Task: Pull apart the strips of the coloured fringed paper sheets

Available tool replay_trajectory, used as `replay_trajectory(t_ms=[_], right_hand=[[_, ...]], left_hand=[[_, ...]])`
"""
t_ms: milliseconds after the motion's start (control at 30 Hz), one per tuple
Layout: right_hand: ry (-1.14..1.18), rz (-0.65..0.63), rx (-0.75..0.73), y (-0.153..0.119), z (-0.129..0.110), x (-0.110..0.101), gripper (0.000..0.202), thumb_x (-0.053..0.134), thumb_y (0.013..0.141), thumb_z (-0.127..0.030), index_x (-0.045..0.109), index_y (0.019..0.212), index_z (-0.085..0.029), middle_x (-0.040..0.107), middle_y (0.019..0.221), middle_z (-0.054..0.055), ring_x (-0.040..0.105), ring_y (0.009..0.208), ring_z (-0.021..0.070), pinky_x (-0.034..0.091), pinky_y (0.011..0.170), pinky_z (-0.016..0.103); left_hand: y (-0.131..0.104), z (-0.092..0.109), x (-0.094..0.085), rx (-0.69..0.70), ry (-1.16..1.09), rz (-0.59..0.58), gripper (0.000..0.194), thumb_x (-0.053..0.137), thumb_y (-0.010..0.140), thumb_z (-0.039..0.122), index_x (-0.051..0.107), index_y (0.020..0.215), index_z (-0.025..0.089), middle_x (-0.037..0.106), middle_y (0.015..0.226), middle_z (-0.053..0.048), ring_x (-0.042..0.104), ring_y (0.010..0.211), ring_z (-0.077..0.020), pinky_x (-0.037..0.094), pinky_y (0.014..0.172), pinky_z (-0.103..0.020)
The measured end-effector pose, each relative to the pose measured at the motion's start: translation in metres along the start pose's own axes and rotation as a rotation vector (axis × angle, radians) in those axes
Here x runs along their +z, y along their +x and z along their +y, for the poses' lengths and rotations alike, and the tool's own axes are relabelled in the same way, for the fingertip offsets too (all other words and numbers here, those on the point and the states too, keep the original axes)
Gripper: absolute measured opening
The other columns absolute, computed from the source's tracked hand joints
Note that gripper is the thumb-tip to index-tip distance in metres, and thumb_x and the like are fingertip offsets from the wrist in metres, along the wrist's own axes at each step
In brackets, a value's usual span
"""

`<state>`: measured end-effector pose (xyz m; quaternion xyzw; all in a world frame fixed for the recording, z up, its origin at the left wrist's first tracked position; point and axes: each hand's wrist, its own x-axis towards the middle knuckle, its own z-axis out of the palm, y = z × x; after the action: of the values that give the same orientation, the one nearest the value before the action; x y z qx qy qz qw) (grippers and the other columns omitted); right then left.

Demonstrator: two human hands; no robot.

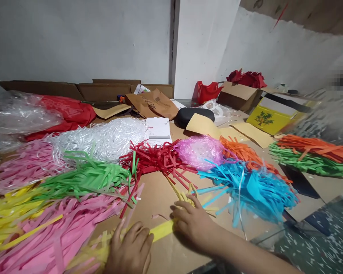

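Note:
A yellow paper strip (162, 230) lies across the brown board, with yellow fringes at both ends. My left hand (130, 247) rests on its left part, fingers apart and slightly bent. On its right end lies my right hand (193, 224), fingers spread, with yellow fringe strands (185, 196) showing just beyond them. Both thumbs are mostly hidden. Left of my left hand are a pink fringe bundle (74, 224), a green one (88, 175) and a yellow one (11, 213). A blue bundle (254, 186) is right of my right hand. Dark red strips (157, 158) lie ahead.
Behind the bundles are white shiny strands (103, 140), a white card stack (158, 129), a pink plastic bundle (201, 150) and a black case (194, 116). Orange strips (314, 146) and a yellow box (274, 114) stand right. Plastic wrap (20, 118) lies left, against flattened cardboard (97, 91).

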<state>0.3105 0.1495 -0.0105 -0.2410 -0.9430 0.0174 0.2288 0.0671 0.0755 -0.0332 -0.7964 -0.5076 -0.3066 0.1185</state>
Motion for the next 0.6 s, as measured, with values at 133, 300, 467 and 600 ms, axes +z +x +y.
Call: replay_trajectory(t_ms=[133, 300, 467, 600], right_hand=[[0.155, -0.085, 0.099, 0.009, 0.003, -0.006, 0.007, 0.056, 0.097, -0.017, 0.063, 0.095, -0.02, 0.073, 0.11, 0.001, 0.059, 0.108, 0.0195, 0.026, 0.105, 0.043], [0.17, -0.193, 0.365, 0.043, -0.008, 0.01, 0.018, 0.069, 0.088, -0.033, 0.068, 0.091, -0.016, 0.072, 0.095, 0.011, 0.059, 0.095, 0.028, 0.034, 0.092, 0.049], [0.269, -0.105, 0.543, 0.055, 0.001, -0.006, 0.021, 0.057, 0.097, -0.024, 0.068, 0.08, -0.017, 0.072, 0.084, 0.007, 0.063, 0.086, 0.0223, 0.042, 0.086, 0.041], [0.706, 0.118, 0.607, -0.01, 0.001, -0.077, 0.047, 0.055, 0.098, -0.057, 0.065, 0.071, -0.019, 0.069, 0.078, 0.005, 0.065, 0.077, 0.0182, 0.049, 0.071, 0.03]], left_hand=[[0.009, 0.004, -0.004, -0.016, 0.014, -0.068, 0.028, 0.048, 0.093, 0.032, 0.072, 0.082, 0.023, 0.072, 0.078, -0.001, 0.06, 0.095, -0.022, 0.015, 0.12, -0.046], [0.017, 0.006, -0.007, -0.017, 0.005, -0.108, 0.021, 0.051, 0.087, 0.024, 0.07, 0.079, 0.023, 0.07, 0.075, 0.0, 0.061, 0.094, -0.0222, 0.018, 0.118, -0.048], [0.013, 0.003, -0.004, -0.013, -0.027, -0.063, 0.017, 0.054, 0.087, 0.024, 0.069, 0.08, 0.024, 0.071, 0.075, 0.001, 0.061, 0.093, -0.0214, 0.018, 0.117, -0.047], [0.007, -0.002, -0.001, -0.028, -0.048, -0.071, 0.018, 0.054, 0.088, 0.025, 0.069, 0.079, 0.025, 0.071, 0.076, 0.001, 0.061, 0.094, -0.0216, 0.016, 0.118, -0.047]])
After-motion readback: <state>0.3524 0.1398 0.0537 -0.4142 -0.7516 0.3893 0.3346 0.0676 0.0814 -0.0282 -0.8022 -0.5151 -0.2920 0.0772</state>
